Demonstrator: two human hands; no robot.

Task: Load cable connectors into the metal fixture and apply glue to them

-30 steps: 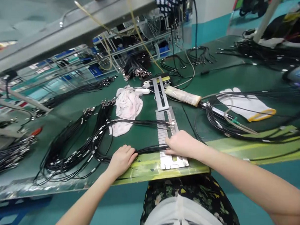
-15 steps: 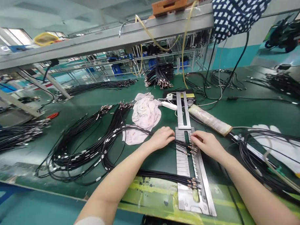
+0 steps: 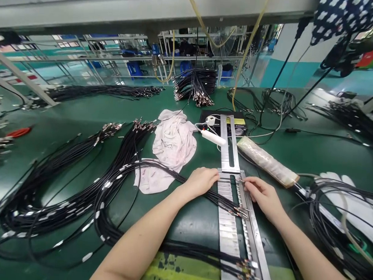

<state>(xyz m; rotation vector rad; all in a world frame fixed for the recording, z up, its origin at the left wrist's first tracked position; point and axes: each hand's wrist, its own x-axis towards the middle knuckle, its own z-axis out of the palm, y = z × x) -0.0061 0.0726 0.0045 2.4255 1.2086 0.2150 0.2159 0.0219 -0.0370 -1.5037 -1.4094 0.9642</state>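
My left hand lies curled on a bundle of thin black cables just left of a slotted metal fixture on the green bench. My right hand rests at the fixture's right rail, fingers pinched on the metal tip of one cable near the top slot. Several cable ends with metal connectors lie across the fixture's slots below my hands. A second group of cable ends crosses the fixture near the bench's front edge.
A large loop of black cables spreads over the left of the bench. A crumpled white cloth lies behind my left hand. A wrapped tool handle, white glove and more cable coils sit right.
The view has tilted up from the bench's front edge. Both hands moved from the near cable group to the far end of the fixture, and are now closer to its top slot.
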